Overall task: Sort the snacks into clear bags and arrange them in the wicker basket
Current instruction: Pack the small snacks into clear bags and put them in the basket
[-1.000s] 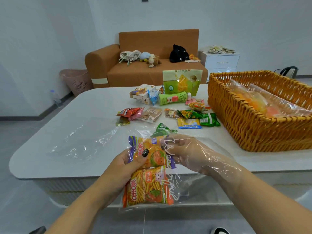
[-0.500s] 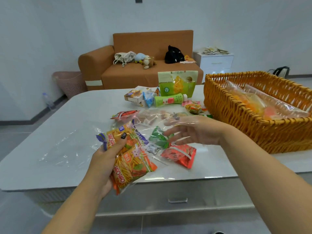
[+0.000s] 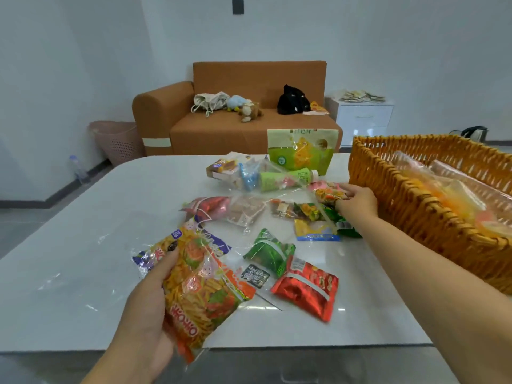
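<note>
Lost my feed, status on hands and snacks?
Left hand grips orange snack packs in clear bag. Right hand grasping small packet beside wicker basket. Nothing blocking.

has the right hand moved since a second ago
Yes. The right hand has left the clear bag and reached out toward the wicker basket, now gripping a small orange snack packet.
</note>
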Available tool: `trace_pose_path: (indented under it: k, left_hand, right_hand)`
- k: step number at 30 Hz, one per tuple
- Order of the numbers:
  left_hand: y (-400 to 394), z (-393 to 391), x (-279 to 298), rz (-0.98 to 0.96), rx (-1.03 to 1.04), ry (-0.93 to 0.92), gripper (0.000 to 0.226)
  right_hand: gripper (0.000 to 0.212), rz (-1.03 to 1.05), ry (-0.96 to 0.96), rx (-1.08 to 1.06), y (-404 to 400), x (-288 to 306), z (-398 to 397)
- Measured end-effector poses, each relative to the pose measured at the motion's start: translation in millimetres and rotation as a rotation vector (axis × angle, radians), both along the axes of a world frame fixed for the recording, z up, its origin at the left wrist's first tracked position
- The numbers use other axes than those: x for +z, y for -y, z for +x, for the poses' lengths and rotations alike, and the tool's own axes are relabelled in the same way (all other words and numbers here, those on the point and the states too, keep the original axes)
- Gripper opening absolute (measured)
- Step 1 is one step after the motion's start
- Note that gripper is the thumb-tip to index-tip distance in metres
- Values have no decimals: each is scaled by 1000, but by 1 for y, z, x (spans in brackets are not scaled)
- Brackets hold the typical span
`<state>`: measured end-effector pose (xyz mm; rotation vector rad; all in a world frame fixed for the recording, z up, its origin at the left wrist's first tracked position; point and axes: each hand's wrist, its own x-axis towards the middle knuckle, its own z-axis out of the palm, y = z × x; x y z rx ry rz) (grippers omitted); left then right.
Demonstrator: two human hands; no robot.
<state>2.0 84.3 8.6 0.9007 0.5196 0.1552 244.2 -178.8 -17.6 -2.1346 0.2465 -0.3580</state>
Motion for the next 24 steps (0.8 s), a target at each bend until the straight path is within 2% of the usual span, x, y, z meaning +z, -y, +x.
trace_pose_path:
  k: [3, 5, 10, 12, 13, 17, 20, 24]
  left_hand:
    - [-4, -5, -13, 3, -16, -6, 33]
    - [-2, -4, -8, 15, -9, -31, 33]
    - [-2, -7, -4, 12, 7, -25, 31]
    - [-3, -8, -3, 10, 6, -17, 31]
    - [-3, -10, 0, 14, -4, -9, 30]
    - [-11, -14, 1, 24, -13, -16, 33]
    - [-17, -18, 2, 21, 10, -30, 35]
    - [-19, -27, 5, 34, 29, -17, 34]
  right_hand:
    - [39, -309, -93, 55, -7, -10, 17]
    - [29, -431, -89, 65, -8, -13, 20]
    - [21, -519, 26, 134, -4, -11, 14]
    - [20, -489, 72, 89, -4, -8, 8]
    - [19, -438, 106, 42, -6, -5, 1]
    - [19, 52, 222, -132, -20, 17, -45]
    - [14, 422, 208, -31, -35, 11, -86]
    - [26, 644, 137, 114, -44, 13, -133]
